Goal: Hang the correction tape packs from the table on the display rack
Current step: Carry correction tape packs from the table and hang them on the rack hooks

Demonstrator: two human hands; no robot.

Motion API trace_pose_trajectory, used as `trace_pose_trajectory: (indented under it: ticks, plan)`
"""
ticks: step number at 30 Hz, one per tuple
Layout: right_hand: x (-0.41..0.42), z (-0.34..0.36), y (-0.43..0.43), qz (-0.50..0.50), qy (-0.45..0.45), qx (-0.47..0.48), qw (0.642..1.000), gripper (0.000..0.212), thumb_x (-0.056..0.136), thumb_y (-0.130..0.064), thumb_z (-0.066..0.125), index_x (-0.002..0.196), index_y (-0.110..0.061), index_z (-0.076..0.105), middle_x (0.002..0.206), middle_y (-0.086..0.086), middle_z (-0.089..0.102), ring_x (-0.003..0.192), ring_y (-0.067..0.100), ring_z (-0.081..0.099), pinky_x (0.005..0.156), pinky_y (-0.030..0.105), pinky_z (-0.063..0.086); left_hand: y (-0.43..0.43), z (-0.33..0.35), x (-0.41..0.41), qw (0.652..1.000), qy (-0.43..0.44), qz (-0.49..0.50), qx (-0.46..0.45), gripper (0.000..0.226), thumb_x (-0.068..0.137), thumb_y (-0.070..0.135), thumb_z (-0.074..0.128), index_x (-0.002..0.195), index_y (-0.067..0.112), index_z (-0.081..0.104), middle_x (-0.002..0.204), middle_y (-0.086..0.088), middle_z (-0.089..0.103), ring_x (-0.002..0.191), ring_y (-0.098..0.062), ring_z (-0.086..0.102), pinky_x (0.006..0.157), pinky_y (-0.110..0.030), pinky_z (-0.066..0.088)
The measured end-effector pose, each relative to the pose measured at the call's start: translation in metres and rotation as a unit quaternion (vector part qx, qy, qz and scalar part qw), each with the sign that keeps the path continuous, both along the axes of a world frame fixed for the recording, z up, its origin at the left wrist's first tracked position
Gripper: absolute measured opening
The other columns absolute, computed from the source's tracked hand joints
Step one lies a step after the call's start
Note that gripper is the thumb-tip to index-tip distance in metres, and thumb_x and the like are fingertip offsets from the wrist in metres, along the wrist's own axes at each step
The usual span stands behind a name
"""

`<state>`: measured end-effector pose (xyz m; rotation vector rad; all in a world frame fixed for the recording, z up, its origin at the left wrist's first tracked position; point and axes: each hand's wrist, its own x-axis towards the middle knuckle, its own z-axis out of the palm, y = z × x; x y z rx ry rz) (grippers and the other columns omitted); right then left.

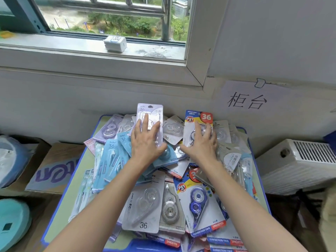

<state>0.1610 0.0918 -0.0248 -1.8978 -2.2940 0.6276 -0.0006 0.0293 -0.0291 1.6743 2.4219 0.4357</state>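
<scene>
A blue-edged table (70, 193) by the wall carries a heap of correction tape packs (143, 206). At its far side the left hand (145, 142) pinches a lilac pack (150, 110) upright. Just right of it, the right hand (201, 144) grips a blue pack (198, 118).

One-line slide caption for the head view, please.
Left hand holds a lilac pack, right hand a blue-and-yellow pack, over the heaped table.

Heaped packs (143, 202) cover the table (61, 211), with the wall (54, 106) close behind.
</scene>
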Motion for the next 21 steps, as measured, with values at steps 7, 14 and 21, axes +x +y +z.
trace_pose_trajectory:
  ticks: [7, 14, 21]
  plan:
    - [-0.012, 0.004, -0.06, -0.03, 0.061, 0.049, 0.996, 0.099, 0.077, -0.043, 0.069, 0.152, -0.026, 0.007, 0.157, 0.012, -0.005, 0.143, 0.038, -0.004, 0.116, 0.051, 0.008, -0.047, -0.002, -0.017, 0.997, -0.042, -0.049, 0.044, 0.074, 0.08, 0.039, 0.065, 0.146, 0.031, 0.032, 0.16, -0.003, -0.001, 0.146, -0.026, 0.0, 0.115, -0.04, 0.009]
    - [-0.023, 0.002, -0.138, -0.063, 0.047, 0.046, 0.996, 0.1, 0.077, -0.043, 0.07, 0.152, -0.026, 0.006, 0.158, 0.011, -0.007, 0.144, 0.036, -0.004, 0.117, 0.049, 0.009, -0.112, -0.013, -0.031, 0.988, -0.068, -0.107, 0.088, 0.071, 0.077, 0.042, 0.065, 0.142, 0.025, 0.042, 0.159, -0.01, 0.01, 0.144, -0.035, 0.009, 0.116, -0.049, 0.015]
    - [-0.005, -0.007, -0.215, -0.098, 0.053, 0.049, 0.993, 0.099, 0.077, -0.042, 0.07, 0.152, -0.025, 0.007, 0.158, 0.009, -0.007, 0.145, 0.034, -0.004, 0.115, 0.05, 0.012, -0.172, -0.023, -0.013, 0.983, -0.071, -0.142, 0.097, 0.08, 0.067, 0.057, 0.035, 0.139, 0.025, 0.047, 0.157, -0.011, 0.018, 0.142, -0.037, 0.017, 0.112, -0.05, 0.022]
